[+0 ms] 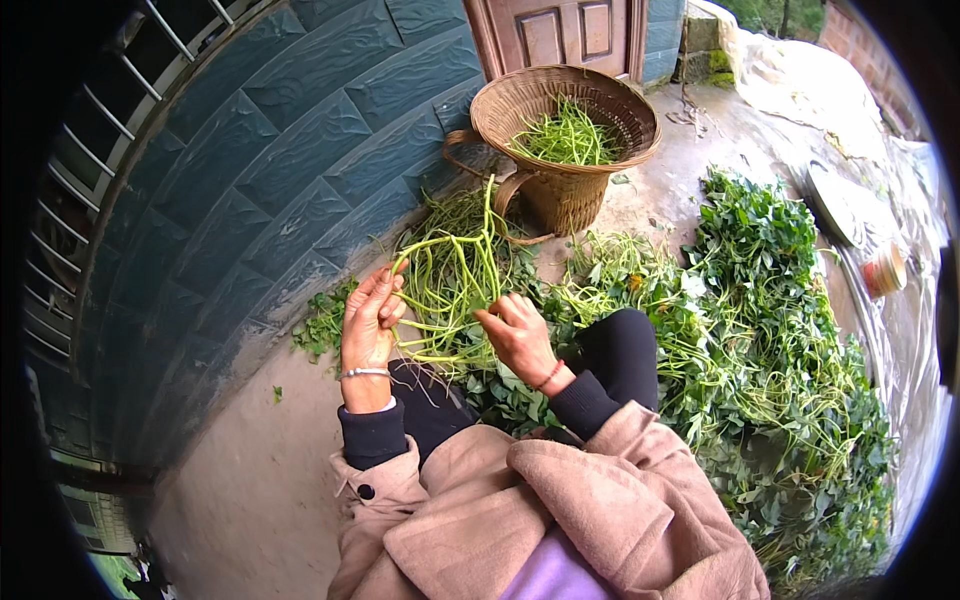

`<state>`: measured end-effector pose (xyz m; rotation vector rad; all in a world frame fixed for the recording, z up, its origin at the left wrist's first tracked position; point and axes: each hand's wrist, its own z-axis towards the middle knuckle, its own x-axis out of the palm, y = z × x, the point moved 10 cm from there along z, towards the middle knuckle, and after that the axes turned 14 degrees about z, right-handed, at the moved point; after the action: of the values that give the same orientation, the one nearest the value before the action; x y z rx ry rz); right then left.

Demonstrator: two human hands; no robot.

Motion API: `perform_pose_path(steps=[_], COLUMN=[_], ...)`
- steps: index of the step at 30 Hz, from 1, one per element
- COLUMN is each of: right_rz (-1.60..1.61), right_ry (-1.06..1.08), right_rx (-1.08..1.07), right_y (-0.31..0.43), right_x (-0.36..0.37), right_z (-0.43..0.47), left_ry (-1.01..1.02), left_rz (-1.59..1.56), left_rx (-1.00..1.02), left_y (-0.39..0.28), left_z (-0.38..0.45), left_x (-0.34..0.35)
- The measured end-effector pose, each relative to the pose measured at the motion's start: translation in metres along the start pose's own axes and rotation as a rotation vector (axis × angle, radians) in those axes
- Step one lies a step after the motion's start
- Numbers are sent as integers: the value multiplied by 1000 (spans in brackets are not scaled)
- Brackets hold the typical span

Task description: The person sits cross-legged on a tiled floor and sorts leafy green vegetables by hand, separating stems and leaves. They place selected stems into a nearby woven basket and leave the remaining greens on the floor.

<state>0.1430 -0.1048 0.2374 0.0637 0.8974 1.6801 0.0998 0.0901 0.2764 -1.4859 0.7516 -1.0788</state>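
My left hand (373, 319) is closed around a branching green vine (442, 241), whose long bare stalks spread to the right and whose thin roots trail below. The fingers of my right hand (519, 339) are bunched at the vine's right side, pinching a stalk with a small blurred green leaf bit at the fingertips. Below and behind the vine lies a heap of stripped stalks (457, 214) against the wall. Beyond my hands stands a flared wicker basket (566, 196) with loose green stalks (566, 139) inside its wide mouth.
A large pile of leafy vines (780, 390) covers the ground at the right. Blue stone-like wall tiles (300, 172) rise at the left, and a brown door (562, 34) stands behind the basket. Plastic sheeting (919, 330) and a small tub (885, 271) lie at the far right.
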Motion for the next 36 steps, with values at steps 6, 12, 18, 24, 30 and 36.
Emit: perform_pose_path(steps=[6, 12, 18, 24, 30, 36], right_rz=[-163, 115, 973, -222, 104, 137], right_ry=[226, 51, -649, 213, -68, 141], right_rx=[-11, 248, 1235, 738, 214, -16], right_y=[-28, -60, -190, -150, -56, 17], right_x=[42, 27, 37, 13, -20, -8], right_z=[-1, -30, -160, -152, -66, -20], left_ry=[26, -11, -18, -154, -91, -22], left_rz=[1, 14, -27, -106, -340, -525], left_rx=[-17, 1, 24, 0, -62, -132], left_y=[-2, -7, -7, -28, -14, -6], left_z=[1, 0, 7, 6, 17, 22], left_x=[13, -7, -7, -29, -34, -25])
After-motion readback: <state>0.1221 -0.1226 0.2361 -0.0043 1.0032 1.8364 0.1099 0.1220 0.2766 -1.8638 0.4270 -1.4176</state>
